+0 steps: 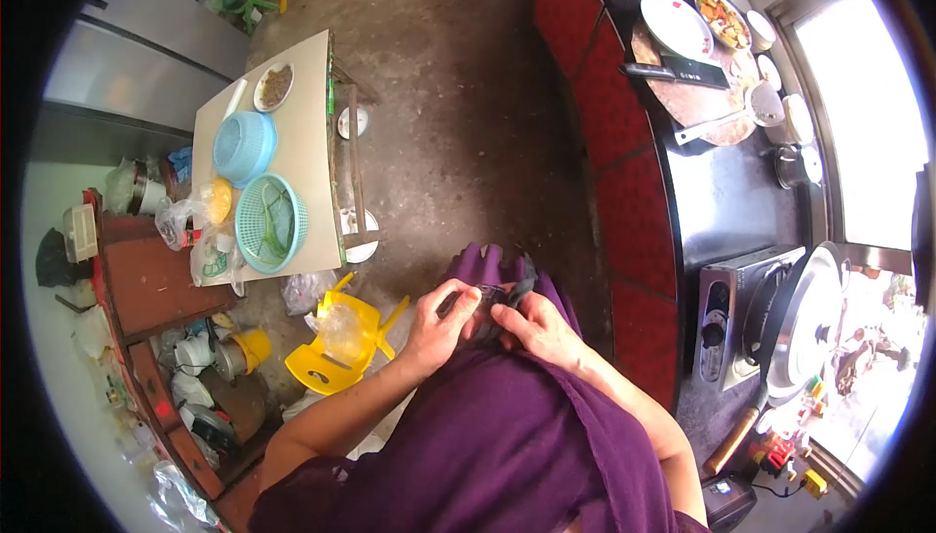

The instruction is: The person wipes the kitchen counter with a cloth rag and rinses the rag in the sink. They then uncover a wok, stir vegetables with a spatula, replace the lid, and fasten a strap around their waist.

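Note:
In front of my purple garment (pixel 468 435), both hands come close together at waist height. My left hand (pixel 441 323) is closed, thumb and fingers pinching one side of a small dark strip-like thing (pixel 525 277). My right hand (pixel 534 326) is closed on the same thing from the other side, its thumb pressed down. The dark piece is small and partly covered by the fingers, so its kind is unclear. Part of it sticks up above the right hand.
A yellow plastic chair (pixel 336 353) stands at my left. Beyond it, a table (pixel 310 123) bears a teal basket (pixel 261 187) with green vegetables. On the right counter are a cleaver (pixel 697 72), a skimmer (pixel 717 126), a plate (pixel 676 26) and a gas stove (pixel 717 314) with a lidded wok (pixel 804 323).

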`<state>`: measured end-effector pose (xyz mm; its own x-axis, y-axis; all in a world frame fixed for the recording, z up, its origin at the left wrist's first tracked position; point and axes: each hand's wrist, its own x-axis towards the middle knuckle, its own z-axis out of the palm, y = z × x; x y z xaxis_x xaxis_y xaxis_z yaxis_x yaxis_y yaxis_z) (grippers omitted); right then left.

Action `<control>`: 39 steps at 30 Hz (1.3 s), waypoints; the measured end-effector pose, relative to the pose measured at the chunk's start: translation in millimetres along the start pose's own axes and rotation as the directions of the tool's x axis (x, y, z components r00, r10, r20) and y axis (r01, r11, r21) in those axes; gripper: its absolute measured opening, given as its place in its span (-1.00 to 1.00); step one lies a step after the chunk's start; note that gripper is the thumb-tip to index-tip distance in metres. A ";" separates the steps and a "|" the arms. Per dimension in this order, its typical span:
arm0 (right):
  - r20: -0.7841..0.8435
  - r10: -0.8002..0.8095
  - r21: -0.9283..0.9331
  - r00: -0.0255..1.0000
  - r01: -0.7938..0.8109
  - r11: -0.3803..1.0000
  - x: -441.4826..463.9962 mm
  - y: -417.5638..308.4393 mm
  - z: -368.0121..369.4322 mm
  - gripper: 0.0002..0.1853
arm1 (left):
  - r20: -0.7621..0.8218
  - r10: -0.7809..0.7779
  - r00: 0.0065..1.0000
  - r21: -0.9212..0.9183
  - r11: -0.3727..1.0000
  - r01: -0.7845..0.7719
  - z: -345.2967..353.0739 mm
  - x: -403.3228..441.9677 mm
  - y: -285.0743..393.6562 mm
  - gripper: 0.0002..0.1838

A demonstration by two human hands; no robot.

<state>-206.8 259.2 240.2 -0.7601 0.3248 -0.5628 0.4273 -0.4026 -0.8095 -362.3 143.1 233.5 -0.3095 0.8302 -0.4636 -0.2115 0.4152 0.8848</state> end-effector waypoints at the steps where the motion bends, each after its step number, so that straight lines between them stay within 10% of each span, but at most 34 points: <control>1: -0.034 -0.006 -0.023 0.999 0.005 1.000 1.8 -2.3 2.3 -0.59 | 0.030 -0.005 1.000 -0.039 0.999 0.007 -1.9 -1.0 -6.3 -0.82; 26: -0.164 -0.482 -0.571 0.861 0.315 0.758 -7.7 -6.1 22.1 -0.65 | 0.128 0.114 0.985 0.537 0.827 -0.165 -12.0 -13.2 11.4 -0.47; 36: 0.248 -0.436 -0.798 0.865 0.438 0.414 -0.5 -9.5 1.7 -0.51 | 0.093 0.073 0.993 0.456 0.883 -0.107 -11.6 -19.3 10.4 -0.42; 39: 0.331 -0.612 -0.749 0.718 0.595 0.293 4.8 -12.1 -1.7 -0.49 | 0.105 0.138 0.985 0.454 0.874 -0.171 -8.4 -23.7 11.2 -0.42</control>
<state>-214.7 267.1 247.0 -0.9695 0.1965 0.1469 0.0395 0.7160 -0.6970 -365.1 124.9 254.0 -0.2363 0.9143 -0.3291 0.2888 0.3895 0.8746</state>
